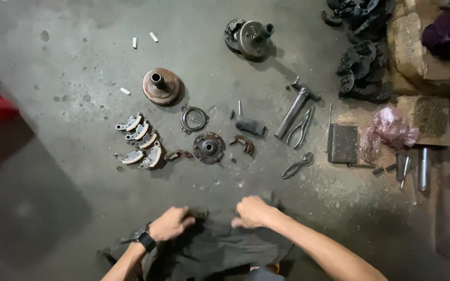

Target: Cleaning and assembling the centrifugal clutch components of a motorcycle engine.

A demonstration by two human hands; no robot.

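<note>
Both my hands rest on a dark cloth [220,247] spread low in the view on the concrete floor. My left hand [172,224], with a black watch on its wrist, is closed on a fold of the cloth. My right hand [252,212] pinches the cloth's upper edge a little to the right. Just beyond my hands lie dismantled clutch parts: several curved shoes [140,141], a round toothed plate [209,147], a thin ring [193,119] and a rusty drum [161,86].
A clutch assembly with a shaft [249,36] stands further back. Pliers [301,127], a second pair of pliers [298,165], a metal tube tool [292,112] and a dark block [342,143] lie at right, beside a pink plastic bag [391,127], cardboard boxes [428,52] and a heap of black parts [363,67].
</note>
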